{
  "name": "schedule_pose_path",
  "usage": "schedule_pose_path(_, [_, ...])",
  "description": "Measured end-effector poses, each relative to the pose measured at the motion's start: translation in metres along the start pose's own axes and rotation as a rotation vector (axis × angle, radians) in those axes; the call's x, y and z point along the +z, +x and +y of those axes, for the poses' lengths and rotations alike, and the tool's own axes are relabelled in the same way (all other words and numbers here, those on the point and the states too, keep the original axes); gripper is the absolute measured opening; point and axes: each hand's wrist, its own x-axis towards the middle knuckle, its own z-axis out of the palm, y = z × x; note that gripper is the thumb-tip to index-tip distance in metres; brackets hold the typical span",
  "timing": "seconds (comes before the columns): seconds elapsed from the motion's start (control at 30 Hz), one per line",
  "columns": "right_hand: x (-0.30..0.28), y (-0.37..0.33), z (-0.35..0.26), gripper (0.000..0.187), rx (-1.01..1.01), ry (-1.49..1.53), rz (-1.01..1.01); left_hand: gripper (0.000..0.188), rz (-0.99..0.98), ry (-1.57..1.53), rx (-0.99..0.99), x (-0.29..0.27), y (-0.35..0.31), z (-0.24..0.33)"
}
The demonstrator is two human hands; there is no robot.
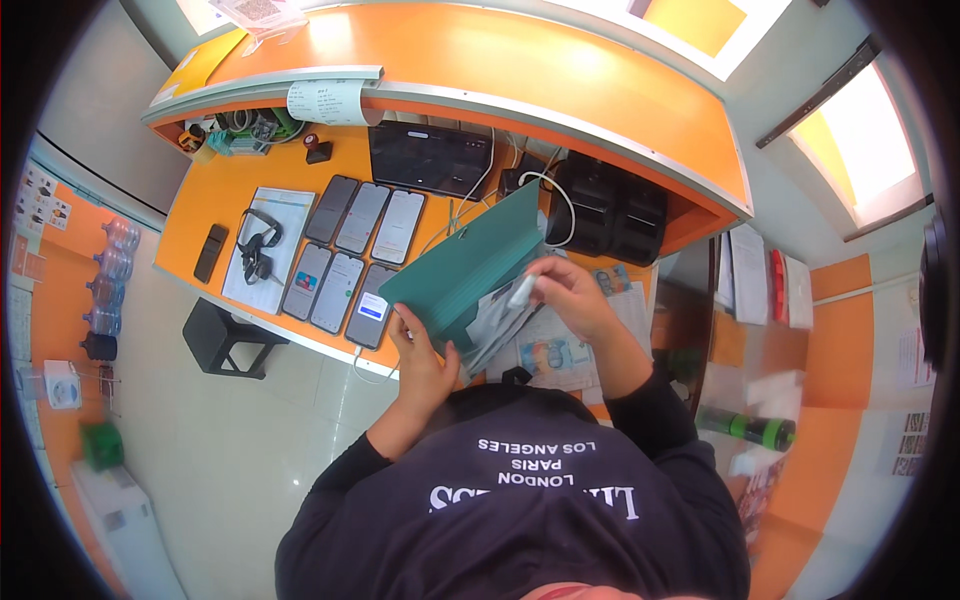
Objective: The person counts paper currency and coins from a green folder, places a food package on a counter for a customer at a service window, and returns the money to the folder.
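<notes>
My left hand (424,368) is closed on the lower left edge of a green accordion file folder (465,260). The folder is tilted with its flap up, and papers and clear sleeves (490,335) show in its opening. Over that opening, my right hand (572,298) pinches a small white object (522,291) whose kind I cannot make out. Left of the folder, several smartphones lie in two rows on the orange desk. One phone (370,306) has a lit screen with a pop-up and stands closest to my left hand. Printed papers (560,350) lie under my right forearm.
A black headset (257,245) rests on white sheets (290,215), with a dark handheld device (211,253) beside it. A dark monitor (430,158) and black printers (610,210) stand under the raised orange counter (500,60). White cables run among them. A black stool (232,338) is below the desk.
</notes>
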Motion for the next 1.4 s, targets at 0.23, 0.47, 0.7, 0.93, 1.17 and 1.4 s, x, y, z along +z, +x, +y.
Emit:
schedule_pose_path(0.23, [-0.004, -0.031, -0.017, 0.018, 0.050, 0.429, 0.147, 0.097, -0.019, -0.228, -0.234, -0.020, 0.026, -0.007])
schedule_pose_path(0.47, [0.027, -0.042, -0.054, 0.024, -0.043, 0.192, 0.270, 0.083, -0.019, -0.013, -0.207, -0.017, 0.025, -0.052])
schedule_pose_path(0.7, [0.047, -0.049, -0.067, 0.022, -0.105, 0.022, 0.251, 0.046, -0.115, -0.369, 0.136, -0.054, 0.072, 0.089])
schedule_pose_path(0.93, [0.054, -0.057, -0.073, 0.020, -0.227, -0.055, 0.269, 0.020, -0.461, -0.930, -0.169, -0.032, 0.078, 0.113])
schedule_pose_path(1.17, [0.040, -0.059, -0.067, 0.013, -0.273, 0.052, 0.359, 0.014, -0.439, -0.832, -0.180, -0.033, 0.073, 0.106])
schedule_pose_path(1.4, [-0.050, -0.044, 0.026, 0.020, -0.035, -0.306, 0.634, 0.014, -0.407, -0.827, -0.247, -0.041, 0.070, 0.099])
